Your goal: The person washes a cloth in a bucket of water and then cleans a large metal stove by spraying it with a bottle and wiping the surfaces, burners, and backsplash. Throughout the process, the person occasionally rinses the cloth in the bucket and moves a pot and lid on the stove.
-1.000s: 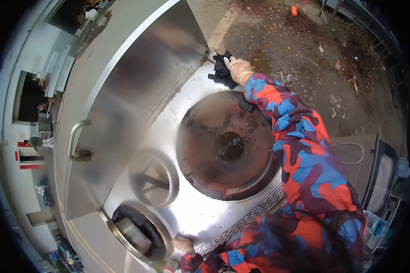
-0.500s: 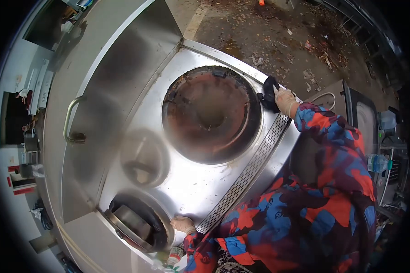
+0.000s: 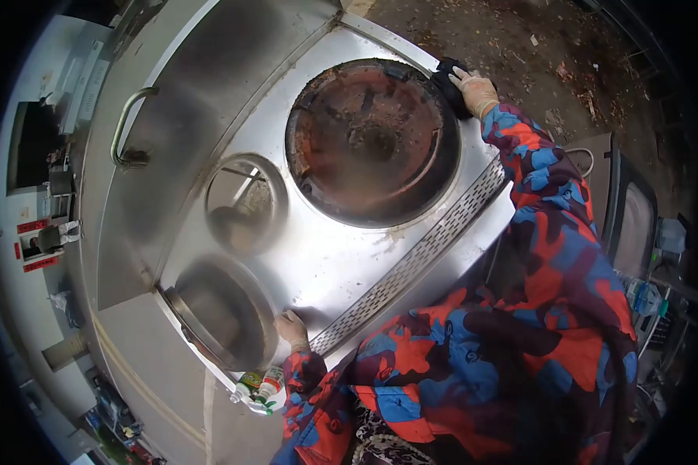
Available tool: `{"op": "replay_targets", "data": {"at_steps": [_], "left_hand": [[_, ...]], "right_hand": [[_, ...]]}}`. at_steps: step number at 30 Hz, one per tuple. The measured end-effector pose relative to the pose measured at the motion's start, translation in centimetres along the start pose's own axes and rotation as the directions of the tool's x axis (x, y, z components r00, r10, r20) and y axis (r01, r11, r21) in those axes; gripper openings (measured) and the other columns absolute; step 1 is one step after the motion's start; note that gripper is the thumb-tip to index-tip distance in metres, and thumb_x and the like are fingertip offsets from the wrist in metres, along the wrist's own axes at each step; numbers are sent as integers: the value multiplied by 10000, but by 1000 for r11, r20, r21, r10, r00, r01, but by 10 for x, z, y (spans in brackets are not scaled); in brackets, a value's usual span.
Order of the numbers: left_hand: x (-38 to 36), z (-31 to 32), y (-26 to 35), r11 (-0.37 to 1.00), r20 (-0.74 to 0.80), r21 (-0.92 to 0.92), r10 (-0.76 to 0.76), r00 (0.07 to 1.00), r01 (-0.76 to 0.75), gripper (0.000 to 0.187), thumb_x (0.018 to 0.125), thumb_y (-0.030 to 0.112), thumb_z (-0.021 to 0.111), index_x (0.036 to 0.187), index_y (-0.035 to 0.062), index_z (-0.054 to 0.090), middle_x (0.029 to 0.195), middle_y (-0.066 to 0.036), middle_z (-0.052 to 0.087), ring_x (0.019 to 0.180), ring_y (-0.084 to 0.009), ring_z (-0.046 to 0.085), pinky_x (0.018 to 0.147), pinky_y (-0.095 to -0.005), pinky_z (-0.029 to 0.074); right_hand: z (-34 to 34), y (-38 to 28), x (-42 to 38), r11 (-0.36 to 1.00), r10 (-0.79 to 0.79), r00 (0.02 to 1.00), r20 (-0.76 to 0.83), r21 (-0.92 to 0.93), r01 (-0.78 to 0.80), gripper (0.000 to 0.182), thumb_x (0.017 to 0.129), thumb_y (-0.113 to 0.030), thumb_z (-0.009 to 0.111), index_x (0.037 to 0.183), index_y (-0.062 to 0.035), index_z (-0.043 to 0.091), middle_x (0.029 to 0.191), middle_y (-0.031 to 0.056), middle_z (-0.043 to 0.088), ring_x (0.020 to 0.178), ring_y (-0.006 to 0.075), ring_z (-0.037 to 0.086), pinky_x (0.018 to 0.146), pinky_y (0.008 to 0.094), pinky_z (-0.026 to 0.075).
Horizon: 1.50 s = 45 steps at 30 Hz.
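A metal stove top (image 3: 333, 271) holds a large round burner (image 3: 372, 143) with a dark rim and a rusty inside. My right hand (image 3: 477, 91), in a thin pale glove, is closed on a black cloth (image 3: 450, 85) at the stove's edge beside the burner. Near the front left, my left hand (image 3: 291, 329), also gloved, rests by the rim of a round basin (image 3: 225, 310); its fingers look bent, and what they hold, if anything, is too small to tell. Between basin and burner is a smaller round opening (image 3: 247, 203).
A tall metal panel with a curved handle (image 3: 124, 128) stands along the left side. Bottles (image 3: 270, 384) are at the stove's lower corner. A slotted strip (image 3: 411, 267) runs along the near edge. On the right are a dark-framed appliance (image 3: 627, 217) and a plastic bottle (image 3: 647, 298).
My right hand has moved with the black cloth along the edge, farther up past the burner. The view has shifted, and the stove sits higher in it.
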<state>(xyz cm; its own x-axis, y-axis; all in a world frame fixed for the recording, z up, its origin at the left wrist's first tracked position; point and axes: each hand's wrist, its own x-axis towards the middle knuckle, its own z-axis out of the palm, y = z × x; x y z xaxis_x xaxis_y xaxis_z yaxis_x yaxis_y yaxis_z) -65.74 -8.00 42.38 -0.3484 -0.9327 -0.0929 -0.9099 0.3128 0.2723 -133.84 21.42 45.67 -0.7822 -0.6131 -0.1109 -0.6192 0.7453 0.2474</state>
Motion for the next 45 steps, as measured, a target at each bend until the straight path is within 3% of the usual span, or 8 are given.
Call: {"op": "replay_targets", "data": {"at_steps": [2, 6, 15, 23, 26, 31, 36, 45], "left_hand": [[-9, -2, 0, 993, -50, -8, 119, 992, -119, 268, 861, 212, 556, 862, -55, 577, 870, -242, 588, 841, -417, 543, 789, -475, 418], [-23, 5, -11, 972, -129, -103, 198, 972, -212, 279, 882, 231, 586, 991, -24, 550, 910, -195, 566, 874, -330, 538, 793, -411, 437], [-60, -1, -32, 858, 3, -199, 483, 876, -473, 259, 895, 223, 582, 1023, 0, 553, 965, -166, 553, 820, -275, 558, 728, -367, 466], [-70, -14, -48, 813, -49, -294, 513, 857, -503, 247, 902, 213, 577, 1020, -2, 547, 963, -160, 533, 822, -274, 562, 732, -387, 458], [-76, -27, -46, 840, -55, -350, 423, 904, -415, 247, 874, 189, 539, 935, -38, 613, 941, -220, 601, 920, -379, 529, 833, -466, 394], [-87, -38, -60, 894, 43, -334, 331, 942, -299, 250, 877, 198, 538, 932, -38, 601, 932, -223, 594, 897, -381, 524, 814, -468, 387], [-95, -43, -56, 898, 33, -323, 325, 945, -298, 233, 865, 195, 544, 877, -33, 586, 899, -221, 586, 860, -386, 528, 775, -465, 403], [-98, -42, -65, 879, 88, -249, 439, 894, -407, 205, 908, 173, 574, 1032, 10, 557, 935, -122, 541, 812, -229, 556, 746, -343, 459]], "right_hand": [[-2, -7, -44, 901, 291, 948, 132, 297, -318, 387, 966, -289, 379, 1338, -219, 456, 1393, 114, 434, 1150, 295, 537, 941, 396, 453], [55, -32, -139, 824, 381, 905, 190, 375, -425, 469, 959, -354, 365, 1363, -121, 412, 1307, 224, 487, 1170, 385, 512, 934, 434, 449], [-22, -188, -264, 996, 50, 990, 131, 72, -60, 264, 797, -175, 524, 927, 13, 657, 859, 150, 669, 845, 273, 644, 686, 374, 505], [-50, -331, -327, 727, -396, 910, -127, 562, 394, 260, 771, -129, 577, 1003, -146, 693, 1093, 70, 618, 1060, 283, 560, 855, 385, 481], [-91, -262, -310, 833, -283, 942, 179, 533, 149, 331, 741, -117, 580, 1053, -153, 685, 1069, 124, 653, 986, 305, 614, 880, 378, 481], [-21, -98, -230, 889, 217, 955, -201, 446, -108, 410, 820, -102, 477, 1211, -156, 589, 1308, 94, 532, 1166, 299, 526, 980, 397, 428], [38, -150, -209, 852, 461, 887, 31, 263, -452, 339, 876, -168, 449, 1200, -119, 536, 1178, 107, 546, 1046, 307, 555, 806, 413, 491], [-57, -364, -302, 788, -200, 968, -151, 562, 250, 208, 765, -97, 546, 954, -83, 634, 1023, 102, 594, 934, 291, 573, 796, 400, 480]]}}
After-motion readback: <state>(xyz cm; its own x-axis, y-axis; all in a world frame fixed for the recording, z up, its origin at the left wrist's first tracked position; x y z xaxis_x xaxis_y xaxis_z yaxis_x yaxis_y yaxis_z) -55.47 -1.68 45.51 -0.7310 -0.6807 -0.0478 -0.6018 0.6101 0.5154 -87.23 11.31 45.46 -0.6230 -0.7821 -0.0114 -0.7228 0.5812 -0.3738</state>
